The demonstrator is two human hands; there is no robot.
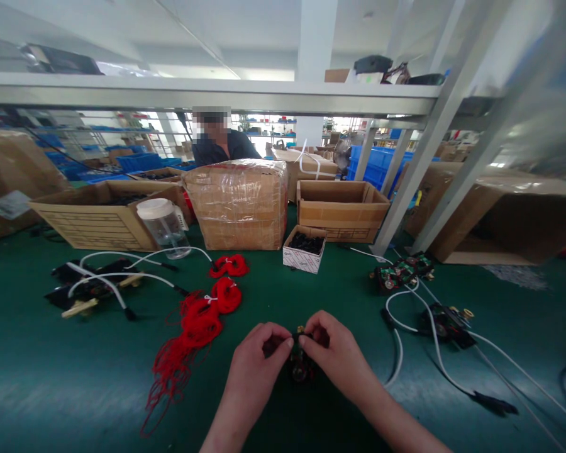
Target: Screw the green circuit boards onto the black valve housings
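A small black assembly (300, 370) with a round metallic part in front and a brass-coloured fitting at its top stands on the green table between my hands. My left hand (258, 360) pinches its upper edge from the left, thumb against the curled index finger. From the right, my right hand (336, 353) pinches the same upper edge, its thumb close to the left one. Whatever lies right between the fingertips is too small and dark to make out. Tied bundles of red cord (200, 321) lie left of my left hand.
On the right lie similar circuit assemblies (399, 274) with white cables; on the left, black assemblies (94, 283) with white cables. Behind stand a small box of black parts (305, 250), a clear jar (164, 228), cartons (238, 204) and a metal shelf post (412, 163). Across the table is a person (224, 146).
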